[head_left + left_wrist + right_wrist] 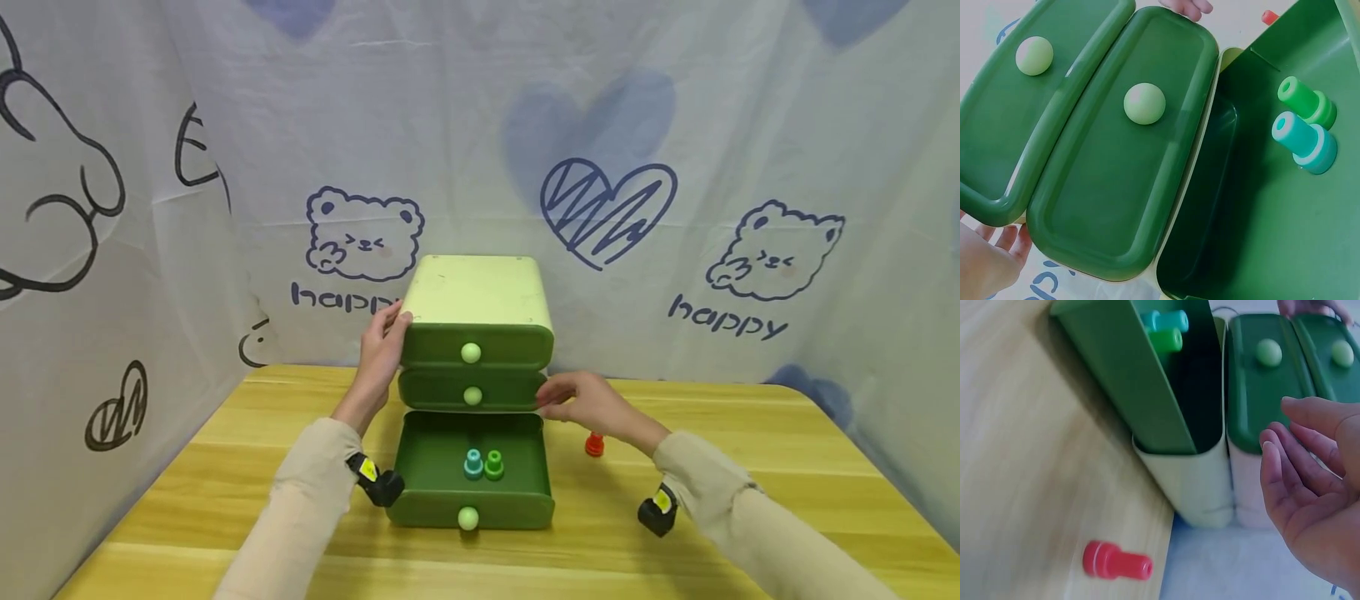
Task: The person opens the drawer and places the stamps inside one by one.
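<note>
A small three-drawer cabinet (pixel 476 287) with a cream shell and green fronts stands on the table. Its bottom drawer (pixel 423 510) is pulled out; the middle drawer (pixel 435 389) and top drawer (pixel 435 346) are closed. Inside the bottom drawer, a turquoise stepped peg (pixel 473 465) and a green stepped peg (pixel 493 466) stand side by side. My left hand (pixel 382 350) rests against the cabinet's upper left side. By the right edge of the middle drawer is my right hand (pixel 585 404), fingers loosely bent and holding nothing; whether it touches the cabinet I cannot tell.
A red stepped peg (pixel 1116 560) stands on the wooden table (pixel 675 533), right of the cabinet and below the right forearm. Behind the table hangs a white cloth (pixel 480 167) printed with hearts and bears. Each drawer front carries a round pale knob (pixel 468 518).
</note>
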Demonstrator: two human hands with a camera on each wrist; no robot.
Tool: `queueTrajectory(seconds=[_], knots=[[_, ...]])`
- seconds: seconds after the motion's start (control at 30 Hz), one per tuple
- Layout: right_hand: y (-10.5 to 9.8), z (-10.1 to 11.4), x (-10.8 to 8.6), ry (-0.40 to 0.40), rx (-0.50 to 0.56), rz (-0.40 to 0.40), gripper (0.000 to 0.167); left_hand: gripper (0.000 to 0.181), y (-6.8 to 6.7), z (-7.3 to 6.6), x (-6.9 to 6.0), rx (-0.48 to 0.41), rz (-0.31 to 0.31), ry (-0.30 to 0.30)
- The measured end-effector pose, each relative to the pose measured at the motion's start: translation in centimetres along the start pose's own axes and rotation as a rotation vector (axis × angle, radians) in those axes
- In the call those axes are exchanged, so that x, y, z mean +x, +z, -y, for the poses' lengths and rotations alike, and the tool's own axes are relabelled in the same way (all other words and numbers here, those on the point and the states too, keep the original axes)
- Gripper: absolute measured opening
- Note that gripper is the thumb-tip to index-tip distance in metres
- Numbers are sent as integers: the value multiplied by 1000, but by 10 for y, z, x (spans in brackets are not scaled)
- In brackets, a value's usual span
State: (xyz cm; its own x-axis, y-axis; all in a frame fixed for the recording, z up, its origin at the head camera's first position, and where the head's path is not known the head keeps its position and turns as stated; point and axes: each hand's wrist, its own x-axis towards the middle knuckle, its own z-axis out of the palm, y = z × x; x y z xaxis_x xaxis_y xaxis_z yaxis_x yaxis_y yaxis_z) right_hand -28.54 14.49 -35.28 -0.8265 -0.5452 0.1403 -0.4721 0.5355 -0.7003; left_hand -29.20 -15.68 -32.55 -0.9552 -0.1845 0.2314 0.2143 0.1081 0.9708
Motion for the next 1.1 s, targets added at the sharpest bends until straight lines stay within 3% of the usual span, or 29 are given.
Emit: queueTrajectory(seconds=[0.47,0.7,0.9,1.1], knots=[[-14,-45,-18,104,-3,-119,17,52,3,0,3,-3,-10,2],[-12,-66,-31,217,39,-149,19,51,2,0,2,-7,-7,-6],[-6,-81,-38,250,19,-187,22,51,1,0,0,6,-13,-5],[3,-89,-42,259,61,-169,29,51,1,0,0,10,-11,-7]])
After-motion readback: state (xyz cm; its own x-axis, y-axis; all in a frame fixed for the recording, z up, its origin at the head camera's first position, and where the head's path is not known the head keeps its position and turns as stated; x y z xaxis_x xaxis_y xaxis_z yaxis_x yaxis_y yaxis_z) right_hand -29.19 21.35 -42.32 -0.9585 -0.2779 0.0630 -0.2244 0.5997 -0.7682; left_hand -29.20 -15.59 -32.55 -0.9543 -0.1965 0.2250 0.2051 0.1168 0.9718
